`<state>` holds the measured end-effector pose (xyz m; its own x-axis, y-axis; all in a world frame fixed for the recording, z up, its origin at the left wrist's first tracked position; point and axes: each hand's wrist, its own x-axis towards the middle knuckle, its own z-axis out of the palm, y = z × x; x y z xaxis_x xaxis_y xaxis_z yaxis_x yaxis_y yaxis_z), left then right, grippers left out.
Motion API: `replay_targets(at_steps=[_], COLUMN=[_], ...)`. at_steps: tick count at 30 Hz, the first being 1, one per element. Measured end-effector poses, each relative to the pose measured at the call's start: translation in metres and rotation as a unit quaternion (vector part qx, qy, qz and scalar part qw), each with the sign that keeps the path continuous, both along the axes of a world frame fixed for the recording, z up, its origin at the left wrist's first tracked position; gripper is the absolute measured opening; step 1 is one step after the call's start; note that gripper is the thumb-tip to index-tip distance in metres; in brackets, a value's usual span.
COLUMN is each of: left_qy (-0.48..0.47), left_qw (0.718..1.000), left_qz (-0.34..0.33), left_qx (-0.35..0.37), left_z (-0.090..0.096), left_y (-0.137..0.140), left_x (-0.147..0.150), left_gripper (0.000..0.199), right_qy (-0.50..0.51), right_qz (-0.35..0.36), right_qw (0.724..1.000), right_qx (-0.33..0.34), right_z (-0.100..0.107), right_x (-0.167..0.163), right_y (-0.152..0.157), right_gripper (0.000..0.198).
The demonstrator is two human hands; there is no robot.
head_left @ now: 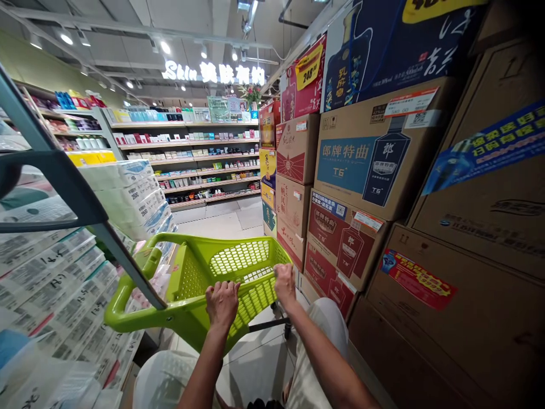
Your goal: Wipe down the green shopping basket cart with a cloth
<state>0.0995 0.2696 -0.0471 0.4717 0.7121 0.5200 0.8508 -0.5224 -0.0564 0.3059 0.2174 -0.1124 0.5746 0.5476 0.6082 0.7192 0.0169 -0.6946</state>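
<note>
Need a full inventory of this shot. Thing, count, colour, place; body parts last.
cart: 1, green, centre front
bar: 1, grey, slanting from upper left down to the cart
packs: many, mostly white, stacked left
cartons: many, brown, red, blue, stacked right
price signs: 2 large, yellow, on upper cartons
shelves: several, pale, stocked, back and far left
flowers: 1 bunch, pink and green, atop back shelves
sign: 1, lit white, above back shelves
lamps: several, white, ceiling
floor: 1, pale tile, below
hands: 2, left and right, bare, on cart rim
legs: 2, pale trousers, bottom
</note>
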Motion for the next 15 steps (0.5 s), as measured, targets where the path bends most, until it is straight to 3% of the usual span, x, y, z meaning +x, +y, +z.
replay_targets(at_steps=[4,7,10,15], left_qy=[0.002,0.005,0.005,0.002], left_qw=[1.000,1.000,1.000,1.000], left_qz=[-0.012,-0.010,-0.003,-0.010], left_qx=[-0.002,-0.006,-0.004,0.005], left_z=[0.000,0.000,0.000,-0.001], left_y=[0.001,0.001,0.000,0.000], left_x=[-0.001,0.000,0.003,0.006], left_gripper=[0.050,0.049,0.049,0.049], right_qy=[-0.030,0.083,0.233,0.411], right_qz=[0.048,-0.015,-0.104,-0.108], right_qw=[0.998,0.996,0.964,0.903], right_qx=[-0.011,0.038,0.079,0.066], right_z=[-0.016,-0.026,-0.034,-0.043], right_x=[-0.012,0.014,0.037,0.037], right_y=[0.003,0.006,0.011,0.020], right_gripper=[0.043,0.028,0.018,0.018])
